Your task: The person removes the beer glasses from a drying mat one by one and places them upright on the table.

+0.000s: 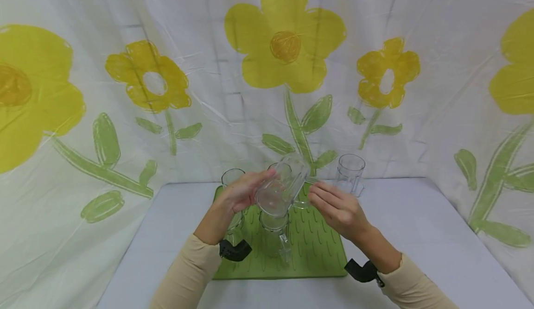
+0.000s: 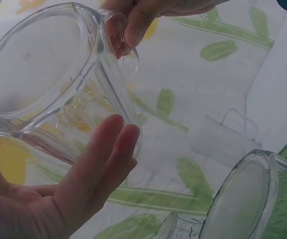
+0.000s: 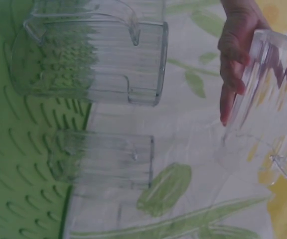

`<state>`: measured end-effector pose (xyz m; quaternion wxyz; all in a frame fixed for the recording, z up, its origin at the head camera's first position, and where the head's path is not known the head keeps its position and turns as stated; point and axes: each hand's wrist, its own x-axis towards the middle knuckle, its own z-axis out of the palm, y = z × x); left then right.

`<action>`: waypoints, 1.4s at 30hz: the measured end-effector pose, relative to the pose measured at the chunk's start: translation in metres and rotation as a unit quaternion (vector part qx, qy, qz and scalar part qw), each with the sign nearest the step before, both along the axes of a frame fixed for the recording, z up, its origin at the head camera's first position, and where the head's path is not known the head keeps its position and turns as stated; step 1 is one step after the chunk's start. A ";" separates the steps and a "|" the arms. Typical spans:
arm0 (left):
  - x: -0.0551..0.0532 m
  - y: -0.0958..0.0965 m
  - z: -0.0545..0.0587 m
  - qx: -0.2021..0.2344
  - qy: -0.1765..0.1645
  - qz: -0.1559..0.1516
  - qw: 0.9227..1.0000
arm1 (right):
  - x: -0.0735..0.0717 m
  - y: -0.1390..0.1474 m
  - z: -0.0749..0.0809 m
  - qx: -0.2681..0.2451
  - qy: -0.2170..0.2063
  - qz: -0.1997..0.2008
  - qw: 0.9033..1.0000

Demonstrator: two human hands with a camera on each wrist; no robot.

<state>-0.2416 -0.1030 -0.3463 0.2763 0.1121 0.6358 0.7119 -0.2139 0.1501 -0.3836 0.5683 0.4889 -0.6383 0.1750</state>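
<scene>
A clear glass mug (image 1: 278, 189) is held tilted above the green mat, its round base turned toward me. My left hand (image 1: 245, 191) grips its body from the left; in the left wrist view, the fingers (image 2: 96, 154) lie along the faceted side. On the other side, my right hand (image 1: 339, 208) holds the mug's handle, with the thumb and fingers at the handle loop (image 2: 133, 67) in the left wrist view. Below the held mug, another clear mug (image 1: 273, 242) stands on the mat with its handle toward the front right.
The ribbed green mat (image 1: 317, 258) lies on a white table (image 1: 396, 235). More clear mugs stand at the mat's left side, including a back-left mug (image 1: 232, 177). Another mug (image 1: 349, 172) stands at the back right, beyond the mat. A flowered curtain (image 1: 208, 128) hangs behind.
</scene>
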 end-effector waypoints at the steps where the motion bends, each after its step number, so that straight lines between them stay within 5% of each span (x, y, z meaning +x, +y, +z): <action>1: 0.000 0.000 0.000 0.000 -0.001 0.002 1.000 | 0.000 0.000 0.000 0.000 0.000 -0.001 1.000; 11: 0.001 0.002 -0.002 0.020 -0.004 0.018 1.000 | 0.002 0.001 0.003 0.016 -0.038 -0.021 0.999; 26: 0.005 0.002 -0.003 0.049 0.022 0.038 0.998 | 0.007 0.007 0.006 0.037 -0.175 -0.016 0.984; 42: 0.012 0.002 0.001 0.018 0.053 0.078 0.995 | 0.004 0.004 0.014 -0.017 -0.196 0.066 0.978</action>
